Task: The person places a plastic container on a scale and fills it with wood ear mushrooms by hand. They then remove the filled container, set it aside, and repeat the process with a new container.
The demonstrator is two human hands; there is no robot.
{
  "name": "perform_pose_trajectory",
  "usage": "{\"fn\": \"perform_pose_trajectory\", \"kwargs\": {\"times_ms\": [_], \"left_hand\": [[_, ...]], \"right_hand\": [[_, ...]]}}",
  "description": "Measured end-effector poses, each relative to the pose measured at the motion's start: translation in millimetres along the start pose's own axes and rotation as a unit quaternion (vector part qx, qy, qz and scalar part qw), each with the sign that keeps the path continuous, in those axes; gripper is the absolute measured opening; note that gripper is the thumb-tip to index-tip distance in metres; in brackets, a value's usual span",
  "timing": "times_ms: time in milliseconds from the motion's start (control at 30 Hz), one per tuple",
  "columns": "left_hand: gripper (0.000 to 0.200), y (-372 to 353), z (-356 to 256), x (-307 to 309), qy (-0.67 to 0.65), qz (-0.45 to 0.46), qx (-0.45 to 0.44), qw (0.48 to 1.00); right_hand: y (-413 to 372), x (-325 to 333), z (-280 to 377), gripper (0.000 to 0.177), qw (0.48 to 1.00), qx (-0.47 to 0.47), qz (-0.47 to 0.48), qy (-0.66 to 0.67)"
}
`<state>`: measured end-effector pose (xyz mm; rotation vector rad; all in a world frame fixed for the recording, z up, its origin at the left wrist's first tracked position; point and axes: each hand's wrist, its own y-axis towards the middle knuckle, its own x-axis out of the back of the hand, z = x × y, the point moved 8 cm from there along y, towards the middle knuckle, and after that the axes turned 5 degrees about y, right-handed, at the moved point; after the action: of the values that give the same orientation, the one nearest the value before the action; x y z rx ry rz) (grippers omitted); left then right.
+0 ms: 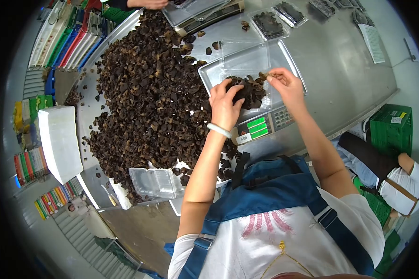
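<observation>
A heap of dark wood ear mushrooms [252, 94] fills a clear plastic clamshell box [266, 103], its lid raised. The box sits on the metal tray [287, 58] of a digital scale [282, 117] with lit green displays. My left hand [226, 104], a pale bangle at its wrist, rests with spread, curved fingers on the left side of the heap. Between the thumb and fingers of my right hand [287, 88] is a piece of wood ear mushroom [264, 76], at the heap's upper right edge.
A large pile of wood ear mushrooms [149, 93] covers the table's left part. Filled boxes [268, 25] stand at the back. Another person's hand [153, 3] is near a second scale [209, 21]. An opened box [153, 182], a knife [109, 195] and a white foam block [60, 144] lie left.
</observation>
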<state>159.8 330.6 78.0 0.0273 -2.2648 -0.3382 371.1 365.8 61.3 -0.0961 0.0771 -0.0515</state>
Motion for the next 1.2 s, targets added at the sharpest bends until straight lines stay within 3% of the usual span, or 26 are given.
{"fn": "perform_pose_trajectory", "kwargs": {"times_ms": [67,100,133,167,200,267,367,500,533,567,600,633,667,700,733,767,800,867,900,1000,1067,1133,1200], "left_hand": [[0.034,-3.0,-13.0,24.9,-0.007,-0.042,-0.005,0.999],[0.029,-10.2,-4.0,29.9,-0.116,-0.036,0.055,0.991],[0.027,-25.7,13.5,18.2,-0.279,0.043,0.182,0.942],[0.03,-44.8,13.2,11.9,-0.47,0.076,0.269,0.837],[0.033,-65.9,2.9,7.8,-0.633,0.106,0.342,0.686],[0.039,-118.9,18.6,-0.7,-0.717,0.149,0.362,0.577],[0.029,-222.4,72.1,15.6,-0.642,0.071,0.465,0.606],[0.017,-413.3,157.8,66.7,-0.526,-0.08,0.563,0.633],[0.014,-467.0,179.5,85.1,-0.454,-0.092,0.596,0.656],[0.022,-528.9,203.7,108.8,-0.249,-0.063,0.684,0.683],[0.037,-523.7,177.2,142.4,0.107,0.07,0.697,0.705],[0.053,-498.3,141.8,171.1,0.447,0.195,0.609,0.626],[0.059,-502.9,148.2,181.9,0.524,0.246,0.525,0.624],[0.054,-493.0,153.1,184.8,0.478,0.209,0.505,0.688],[0.05,-477.9,157.2,185.1,0.429,0.17,0.479,0.747],[0.04,-466.8,173.9,174.5,0.222,0.089,0.515,0.823],[0.03,-441.0,190.1,155.7,0.002,-0.001,0.52,0.854],[0.019,-318.6,148.8,134.0,-0.104,-0.069,0.455,0.882],[0.021,-267.1,139.1,122.2,-0.09,-0.092,0.369,0.92],[0.025,-134.7,127.7,63.3,-0.263,-0.097,0.329,0.902],[0.035,-56.4,125.6,20.3,-0.327,-0.072,0.27,0.903],[0.055,4.4,128.0,-21.6,-0.343,0.004,0.272,0.899],[0.072,45.2,120.7,-57.9,-0.439,0.071,0.302,0.843]], "right_hand": [[-18.9,-5.2,17.4,0.015,0.999,0.03,0.0,-0.024],[-30.9,-13.7,27.4,0.016,0.997,0.054,0.007,-0.049],[-43.4,-23.8,35.2,0.016,0.994,0.078,0.015,-0.073],[-58.5,-44.1,40.8,0.02,0.983,0.129,0.075,-0.11],[-74.6,-65.2,42.7,0.023,0.963,0.181,0.135,-0.147],[-110.9,-114.2,28.7,0.03,0.87,0.244,0.319,-0.286],[-146.5,-126.5,13.9,0.031,0.867,0.226,0.395,-0.203],[-137.5,-85.3,-21.6,0.024,0.894,0.091,0.366,-0.243],[-130.7,-70.9,-16.0,0.021,0.898,0.12,0.335,-0.26],[-123.5,-57.1,-12.6,0.019,0.9,0.147,0.304,-0.275],[-107.9,-38.4,-8.0,0.015,0.927,0.159,0.208,-0.268],[-89.5,-13.4,-22.1,0.015,0.965,0.03,0.132,-0.226],[-74.5,-0.7,-12.3,0.018,0.962,0.019,0.092,-0.255],[-60.4,9.7,-5.4,0.022,0.958,0.011,0.05,-0.283],[-52.2,3.2,8.3,0.025,0.945,0.096,0.046,-0.308],[-47.4,-9.3,22.0,0.028,0.925,0.181,0.044,-0.331],[-45.2,-24.0,35.1,0.031,0.897,0.267,0.041,-0.35],[-43.0,-64.5,28.7,0.04,0.85,0.318,0.117,-0.404],[-47.8,-85.5,20.8,0.041,0.811,0.329,0.174,-0.452],[-45.4,-101.7,-41.9,0.043,0.72,0.344,0.26,-0.544],[-45.7,-98.5,-32.9,0.041,0.738,0.327,0.25,-0.535],[-53.8,-88.7,-2.0,0.038,0.805,0.305,0.229,-0.454],[-56.5,-58.0,17.8,0.034,0.856,0.29,0.152,-0.399]]}}
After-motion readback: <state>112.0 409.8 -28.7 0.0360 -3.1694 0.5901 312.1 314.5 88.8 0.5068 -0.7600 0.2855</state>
